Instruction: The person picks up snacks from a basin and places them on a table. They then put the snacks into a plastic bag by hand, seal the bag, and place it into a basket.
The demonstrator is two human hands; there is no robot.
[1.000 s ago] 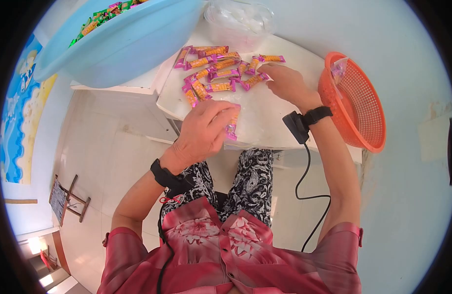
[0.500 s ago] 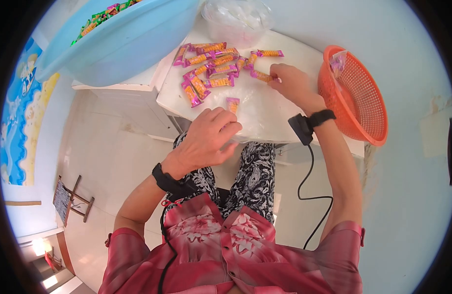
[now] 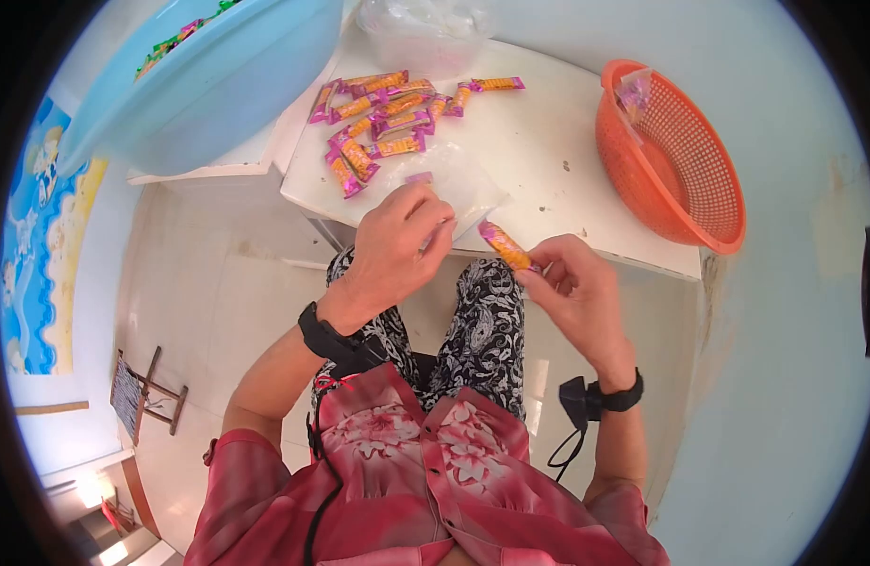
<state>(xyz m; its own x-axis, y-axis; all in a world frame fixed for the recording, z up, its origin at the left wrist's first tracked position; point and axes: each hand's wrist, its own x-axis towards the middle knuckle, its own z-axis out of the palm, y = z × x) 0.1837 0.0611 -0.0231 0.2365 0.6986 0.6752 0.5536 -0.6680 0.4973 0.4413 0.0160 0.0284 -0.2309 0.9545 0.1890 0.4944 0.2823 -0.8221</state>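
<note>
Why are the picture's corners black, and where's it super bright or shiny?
Head view: the black surround suggests a very wide lens; head view: glare washes out a spot at lower left, and bright patches lie on the pale tiled floor; head view: the crinkled clear plastic bag by the left hand looks whitish and a bit shiny.

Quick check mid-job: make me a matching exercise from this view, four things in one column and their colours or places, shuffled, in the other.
Things:
1. perforated basket
2. large basin
3. held packet
4. small stool

Colours or places:
A. on the floor, at the left of the view
B. light blue
C. in the right hand
D. orange

Right pairs: 1-D, 2-B, 3-C, 4-A
</note>
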